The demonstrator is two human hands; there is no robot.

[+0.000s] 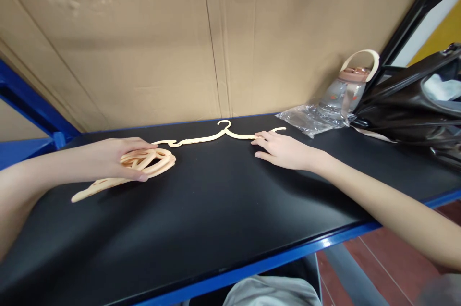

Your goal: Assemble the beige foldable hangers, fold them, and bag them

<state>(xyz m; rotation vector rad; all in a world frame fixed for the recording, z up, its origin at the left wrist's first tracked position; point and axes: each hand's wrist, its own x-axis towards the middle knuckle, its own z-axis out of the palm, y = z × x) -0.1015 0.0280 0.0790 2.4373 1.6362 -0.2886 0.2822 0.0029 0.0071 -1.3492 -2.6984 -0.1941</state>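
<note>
A bundle of cream plastic clothes hangers (158, 164) is in my left hand (111, 159), with the thumb on the near side and the fingers on the far side. One long hanger arm sticks out below that wrist, towards the left. Farther back, a single cream clothes hanger (201, 140) lies flat on the black tabletop with its hook pointing to the wall. My right hand (279, 150) rests on this hanger's right arm, fingertips touching it and thumb held apart. The fingers cover part of that arm, and its tip shows beyond them.
A cardboard wall (151, 56) stands behind the black table (216, 229), which has a blue frame. At the back right are a clear bottle (342, 92) with a handle, a crumpled plastic bag (306, 118) and a dark leather bag (396, 94).
</note>
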